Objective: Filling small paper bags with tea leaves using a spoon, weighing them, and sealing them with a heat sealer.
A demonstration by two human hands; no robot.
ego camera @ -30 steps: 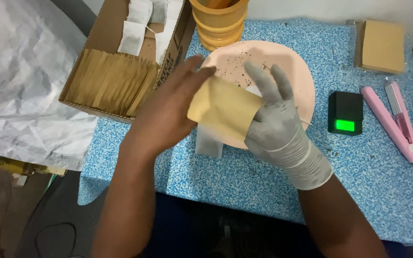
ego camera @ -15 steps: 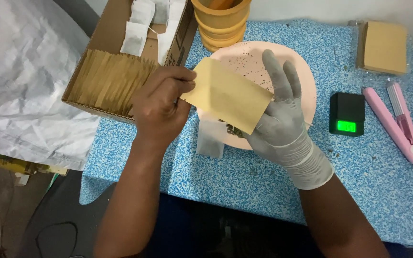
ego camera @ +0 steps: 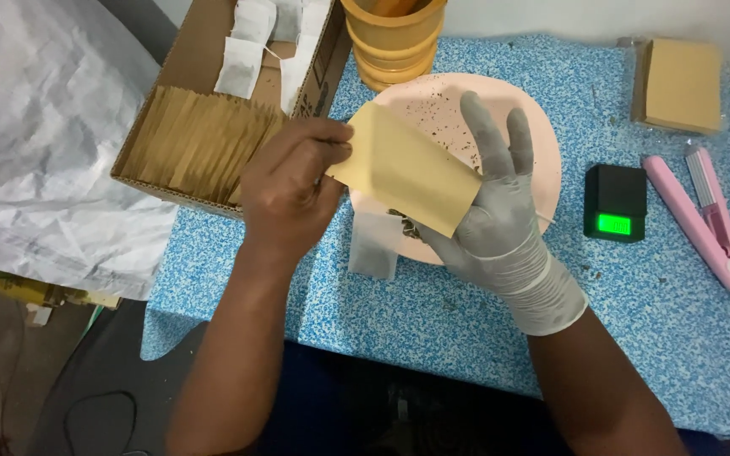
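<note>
A person holds a tan paper envelope [ego camera: 403, 169] between both hands above a pale pink plate [ego camera: 542, 143] on a blue speckled worktop [ego camera: 635, 295]. The bare left hand [ego camera: 289, 186] pinches the envelope's upper left corner between thumb and fingertips, fingers curled closed on the paper. The right hand [ego camera: 492, 211], in a grey-white glove, supports the envelope's lower right end from beneath, its fingers spread and pointing away from the person; how firmly it grips cannot be told. The envelope sits tilted, its left end higher in the frame than its right.

Dark crumbs speckle the plate. A white filter bag [ego camera: 373, 245] lies partly under the envelope, at the plate's near rim. To the left stands a cardboard box [ego camera: 187, 59] with a packed row of tan envelopes [ego camera: 196, 143] on edge and loose white bags [ego camera: 242, 51] behind them. A stack of yellow cups [ego camera: 390, 42] stands at the plate's far side. Right of the plate are a small black scale [ego camera: 612, 203] with a lit green display, a pink heat sealer [ego camera: 703, 215], and a flat pile of tan envelopes [ego camera: 682, 84]. Crumpled white sheeting [ego camera: 35, 143] lies beyond the box.
</note>
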